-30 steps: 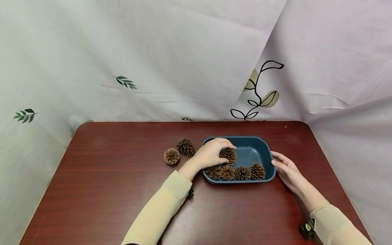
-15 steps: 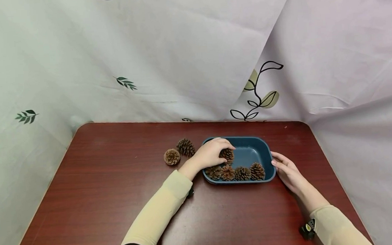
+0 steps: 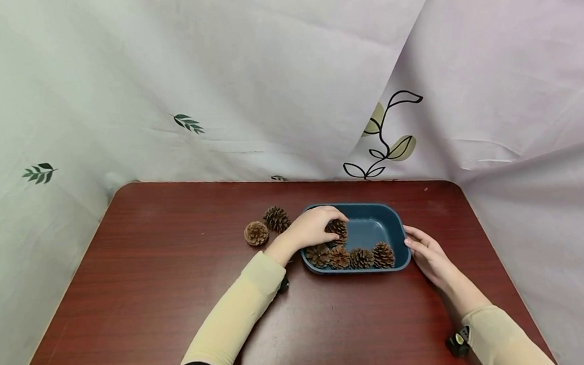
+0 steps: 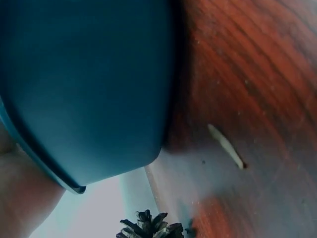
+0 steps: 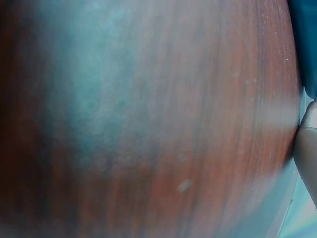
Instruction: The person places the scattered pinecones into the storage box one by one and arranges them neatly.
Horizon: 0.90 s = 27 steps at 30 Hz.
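Note:
In the head view my left hand (image 3: 312, 227) reaches over the left end of a blue rectangular tray (image 3: 370, 208). Its thumb and fingers curl round a brown pinecone (image 3: 338, 231) inside the tray. Several more pinecones (image 3: 361, 258) line the tray's near side in a row. At the tray's right end my right hand (image 3: 428, 254) holds the rim, with thumb and fingers at the outer wall. The left wrist view shows the tray's outer wall (image 4: 89, 89) up close, with part of my left hand at the left edge.
Two loose pinecones, one round (image 3: 256, 233) and one darker (image 3: 276, 220), lie on the reddish-brown table (image 3: 176, 270) left of the tray. A small pale sliver (image 4: 227, 146) lies beside the tray. White patterned cloth (image 3: 265, 94) hangs behind the table.
My left hand has shifted the pinecone it holds slightly left within the tray. My right hand and the tray have stayed in place.

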Tool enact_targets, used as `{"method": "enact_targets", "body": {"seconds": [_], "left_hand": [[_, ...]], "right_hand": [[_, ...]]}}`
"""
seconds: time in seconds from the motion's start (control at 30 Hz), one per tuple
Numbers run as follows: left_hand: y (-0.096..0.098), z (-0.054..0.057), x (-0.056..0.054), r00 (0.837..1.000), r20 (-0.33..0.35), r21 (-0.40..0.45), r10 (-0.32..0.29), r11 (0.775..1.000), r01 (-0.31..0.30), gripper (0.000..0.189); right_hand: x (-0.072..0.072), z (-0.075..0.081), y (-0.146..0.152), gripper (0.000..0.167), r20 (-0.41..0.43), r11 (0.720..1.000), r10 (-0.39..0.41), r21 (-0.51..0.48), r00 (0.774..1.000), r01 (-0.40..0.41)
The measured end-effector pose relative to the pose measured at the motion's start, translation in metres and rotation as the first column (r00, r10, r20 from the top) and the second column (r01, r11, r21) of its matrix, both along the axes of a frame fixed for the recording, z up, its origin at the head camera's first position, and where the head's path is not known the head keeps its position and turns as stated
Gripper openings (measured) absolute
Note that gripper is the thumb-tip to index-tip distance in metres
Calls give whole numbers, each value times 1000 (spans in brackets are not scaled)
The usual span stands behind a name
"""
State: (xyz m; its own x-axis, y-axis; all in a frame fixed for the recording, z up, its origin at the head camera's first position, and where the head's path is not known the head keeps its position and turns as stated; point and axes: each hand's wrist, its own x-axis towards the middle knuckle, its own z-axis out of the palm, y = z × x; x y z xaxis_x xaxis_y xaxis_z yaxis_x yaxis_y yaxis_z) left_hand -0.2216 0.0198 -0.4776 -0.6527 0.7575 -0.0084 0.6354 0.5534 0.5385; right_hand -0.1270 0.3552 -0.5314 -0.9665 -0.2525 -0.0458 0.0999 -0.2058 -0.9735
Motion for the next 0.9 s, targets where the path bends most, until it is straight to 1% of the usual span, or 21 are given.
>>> {"method": "enact_targets", "body": {"seconds": [0.17,0.33,0.57,0.9], "left_hand": [[-2,1,-2,1000,8,-6,0,1000,0,44],[-4,2,-4,999,31,-7,-9,1000,9,45],[-6,3,-5,999,33,-6,-10,1000,10,46],[-12,12,-3,1000,28,47,5,999,-6,44]], "right_hand": [[0,1,0,43,-1,1000,5,-12,1000,-5],[0,1,-1,42,0,1000,6,-9,1000,-6],[0,2,-2,41,5,999,1,-34,1000,-1],[1,2,-1,41,11,1000,3,-9,1000,-3]]}}
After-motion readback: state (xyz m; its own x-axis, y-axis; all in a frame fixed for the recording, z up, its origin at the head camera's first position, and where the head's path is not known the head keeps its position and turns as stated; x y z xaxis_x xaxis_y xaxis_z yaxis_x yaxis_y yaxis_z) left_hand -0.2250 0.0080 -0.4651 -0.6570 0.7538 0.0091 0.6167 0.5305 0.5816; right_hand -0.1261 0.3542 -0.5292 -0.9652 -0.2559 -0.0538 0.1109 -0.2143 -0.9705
